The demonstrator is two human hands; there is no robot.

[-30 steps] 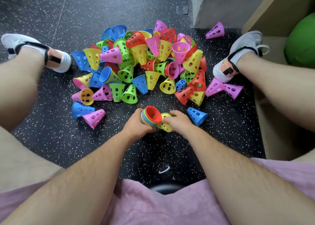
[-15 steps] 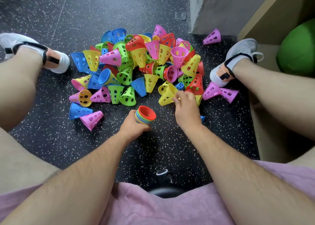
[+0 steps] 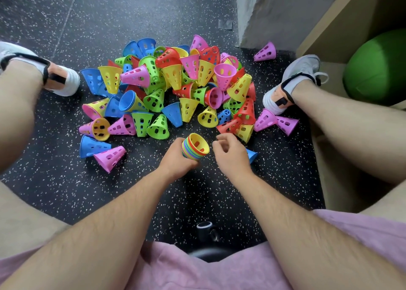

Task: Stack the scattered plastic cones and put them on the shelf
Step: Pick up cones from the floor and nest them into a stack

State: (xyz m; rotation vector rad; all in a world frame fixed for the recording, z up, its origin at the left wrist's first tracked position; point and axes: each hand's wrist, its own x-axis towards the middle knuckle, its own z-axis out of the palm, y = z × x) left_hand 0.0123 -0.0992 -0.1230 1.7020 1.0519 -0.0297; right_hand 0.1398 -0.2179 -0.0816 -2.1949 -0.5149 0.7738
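the floor (image 3: 109,15) is black, flecked all over with small white specks. the heap of cones (image 3: 175,87) runs pink, yellow, green, blue and red, each one a single plain colour, its holes showing dark. the stack (image 3: 194,147) has a yellow cone innermost, with thin bands of red, green, blue and purple rims round it. the lone cone (image 3: 264,52) is pink. the wall (image 3: 274,10) is mottled grey, the shelf (image 3: 329,21) pale tan, the ball (image 3: 377,67) bright green. the shorts (image 3: 175,272) are soft pink. the shoes (image 3: 302,68) are grey-white with black straps and an orange patch.
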